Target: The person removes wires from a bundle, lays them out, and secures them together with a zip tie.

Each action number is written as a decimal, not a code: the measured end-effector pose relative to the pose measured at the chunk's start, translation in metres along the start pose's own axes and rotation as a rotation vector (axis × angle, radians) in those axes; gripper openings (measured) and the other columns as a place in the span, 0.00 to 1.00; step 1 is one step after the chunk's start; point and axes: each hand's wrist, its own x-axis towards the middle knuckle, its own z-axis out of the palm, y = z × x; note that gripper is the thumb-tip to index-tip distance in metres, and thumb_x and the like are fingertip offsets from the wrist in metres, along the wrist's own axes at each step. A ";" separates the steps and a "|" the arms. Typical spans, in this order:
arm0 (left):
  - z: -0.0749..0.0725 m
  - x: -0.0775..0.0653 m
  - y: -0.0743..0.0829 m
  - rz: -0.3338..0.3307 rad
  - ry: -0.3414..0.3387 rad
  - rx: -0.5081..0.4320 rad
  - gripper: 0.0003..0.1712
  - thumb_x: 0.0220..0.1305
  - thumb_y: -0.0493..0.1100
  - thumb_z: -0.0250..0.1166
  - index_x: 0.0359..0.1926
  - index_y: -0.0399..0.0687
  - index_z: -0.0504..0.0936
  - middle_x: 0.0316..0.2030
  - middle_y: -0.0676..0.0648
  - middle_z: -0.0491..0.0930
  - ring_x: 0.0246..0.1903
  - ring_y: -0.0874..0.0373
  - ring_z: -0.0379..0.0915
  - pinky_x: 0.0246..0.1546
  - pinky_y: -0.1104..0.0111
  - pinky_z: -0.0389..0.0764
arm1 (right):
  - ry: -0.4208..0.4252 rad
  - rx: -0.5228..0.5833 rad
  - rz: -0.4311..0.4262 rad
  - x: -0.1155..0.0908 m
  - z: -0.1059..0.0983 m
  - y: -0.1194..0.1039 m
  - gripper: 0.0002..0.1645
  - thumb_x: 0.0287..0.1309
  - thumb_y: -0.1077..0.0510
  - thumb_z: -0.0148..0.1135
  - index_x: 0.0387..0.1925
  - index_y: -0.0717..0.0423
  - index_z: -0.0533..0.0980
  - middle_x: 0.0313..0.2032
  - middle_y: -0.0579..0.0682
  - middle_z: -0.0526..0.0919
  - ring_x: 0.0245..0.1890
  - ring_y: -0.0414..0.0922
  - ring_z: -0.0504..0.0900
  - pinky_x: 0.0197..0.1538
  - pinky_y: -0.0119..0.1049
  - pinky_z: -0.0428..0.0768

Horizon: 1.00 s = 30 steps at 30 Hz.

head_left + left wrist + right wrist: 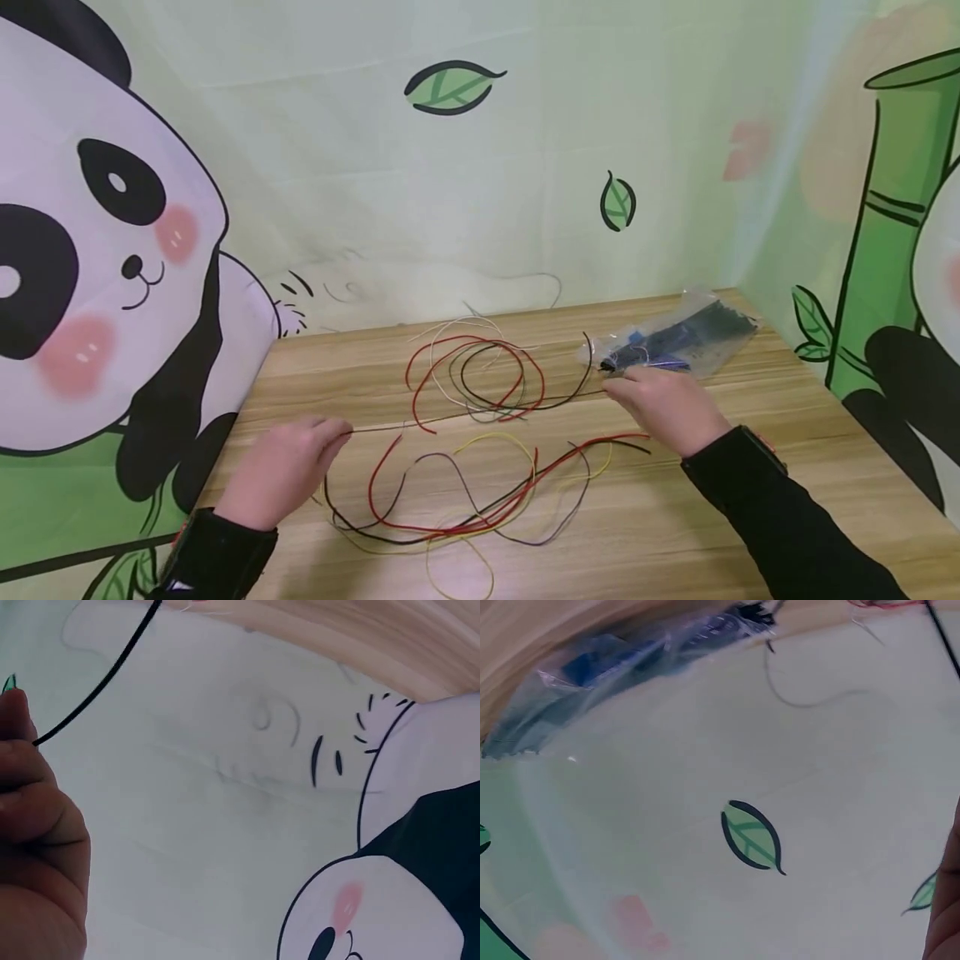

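In the left hand (281, 471) one end of a thin dark wire (450, 417) is pinched tight, and the other end is pinched in the right hand (671, 408), so it's held pretty much straight between the two. Nearer the person, a loose tangle of red, black, yellow and purple wires (472, 527) is spread on the wood-grain table (300, 375). Farther back, loops of red, black and white wires (462, 375) are crossed by the held one. A clear plastic bag (723, 333) stuffed with dark bits is parked just beyond the right hand. Behind everything, a panda-print backdrop (562, 125) is hung.
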 end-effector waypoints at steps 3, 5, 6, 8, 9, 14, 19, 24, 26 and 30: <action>0.013 -0.009 0.000 0.005 -0.057 0.042 0.03 0.57 0.40 0.74 0.34 0.50 0.88 0.22 0.53 0.81 0.20 0.61 0.78 0.20 0.69 0.74 | -0.087 -0.036 -0.017 -0.003 0.010 0.001 0.14 0.54 0.63 0.73 0.44 0.49 0.86 0.30 0.48 0.85 0.29 0.43 0.85 0.32 0.35 0.83; 0.024 -0.013 0.001 0.011 -0.102 0.065 0.03 0.57 0.41 0.75 0.33 0.53 0.89 0.21 0.54 0.79 0.19 0.61 0.76 0.19 0.70 0.72 | -0.127 -0.059 -0.040 -0.004 0.018 0.000 0.13 0.54 0.62 0.72 0.42 0.48 0.85 0.29 0.47 0.83 0.27 0.42 0.83 0.31 0.34 0.82; 0.030 -0.015 0.003 0.016 -0.133 0.072 0.03 0.56 0.42 0.75 0.32 0.53 0.89 0.20 0.54 0.77 0.18 0.62 0.74 0.18 0.71 0.70 | -0.138 -0.068 -0.054 -0.004 0.022 -0.001 0.11 0.54 0.62 0.72 0.40 0.47 0.85 0.27 0.47 0.81 0.26 0.42 0.82 0.29 0.33 0.80; 0.042 -0.018 0.007 0.020 -0.198 0.076 0.02 0.56 0.43 0.75 0.31 0.55 0.90 0.19 0.55 0.75 0.18 0.63 0.72 0.18 0.72 0.69 | -0.149 -0.073 -0.081 -0.004 0.033 -0.005 0.08 0.53 0.61 0.73 0.35 0.46 0.85 0.24 0.46 0.79 0.23 0.41 0.79 0.26 0.31 0.77; 0.049 -0.020 0.008 0.030 -0.226 0.079 0.02 0.55 0.43 0.76 0.30 0.55 0.89 0.19 0.55 0.75 0.18 0.63 0.73 0.17 0.72 0.69 | -0.158 -0.067 -0.089 -0.003 0.038 -0.008 0.06 0.53 0.61 0.73 0.33 0.46 0.84 0.23 0.46 0.78 0.22 0.41 0.78 0.26 0.31 0.75; 0.075 -0.025 0.018 0.058 -0.318 0.054 0.06 0.51 0.37 0.76 0.26 0.52 0.87 0.21 0.53 0.74 0.19 0.64 0.70 0.17 0.72 0.69 | -0.211 -0.004 -0.091 0.001 0.059 -0.025 0.05 0.52 0.60 0.73 0.26 0.47 0.84 0.22 0.44 0.77 0.22 0.40 0.79 0.26 0.32 0.77; 0.085 -0.018 0.032 0.043 -0.374 0.004 0.02 0.57 0.36 0.72 0.32 0.44 0.86 0.26 0.50 0.76 0.21 0.63 0.70 0.22 0.69 0.75 | -0.241 0.031 -0.068 0.004 0.068 -0.037 0.04 0.54 0.59 0.74 0.28 0.50 0.84 0.24 0.45 0.79 0.25 0.41 0.81 0.29 0.35 0.79; 0.089 0.001 0.054 0.050 -0.362 -0.034 0.16 0.56 0.38 0.70 0.47 0.40 0.85 0.38 0.45 0.82 0.31 0.57 0.82 0.31 0.66 0.84 | -0.276 0.040 -0.037 0.009 0.070 -0.053 0.08 0.56 0.56 0.73 0.37 0.52 0.84 0.28 0.47 0.82 0.27 0.43 0.83 0.32 0.38 0.82; 0.094 0.011 0.064 0.051 -0.344 -0.073 0.23 0.57 0.39 0.69 0.54 0.37 0.82 0.46 0.41 0.82 0.31 0.55 0.84 0.29 0.67 0.84 | -0.298 0.071 -0.056 0.015 0.073 -0.063 0.12 0.58 0.54 0.72 0.42 0.53 0.84 0.31 0.47 0.82 0.29 0.43 0.83 0.33 0.38 0.82; 0.108 0.028 0.081 -0.004 -0.347 -0.088 0.31 0.63 0.47 0.67 0.63 0.34 0.75 0.59 0.33 0.77 0.32 0.52 0.85 0.30 0.65 0.84 | -0.365 0.139 -0.085 0.030 0.080 -0.087 0.22 0.61 0.49 0.70 0.53 0.54 0.81 0.41 0.51 0.84 0.37 0.45 0.86 0.40 0.41 0.85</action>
